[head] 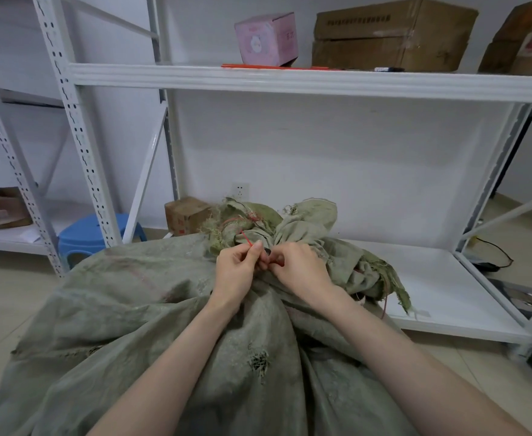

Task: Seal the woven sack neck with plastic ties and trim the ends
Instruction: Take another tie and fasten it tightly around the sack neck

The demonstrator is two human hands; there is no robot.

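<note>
A large, worn green woven sack (170, 325) fills the lower middle of the view, its gathered neck (277, 234) bunched up and frayed above my hands. A thin red plastic tie (246, 238) sticks up from the neck. My left hand (238, 269) pinches the tie's free end between thumb and forefinger. My right hand (299, 269) is closed on the tie's other part right beside it, fingertips almost touching the left. How far the tie goes around the neck is hidden by fabric and fingers.
A white metal shelf rack (290, 80) stands behind the sack, with spare red ties (274, 67), a pink box (268, 39) and cardboard boxes (393, 36) on its upper shelf. A blue stool (91, 234) is at left, a small carton (186, 215) behind the sack, and a black cable (494, 256) at right.
</note>
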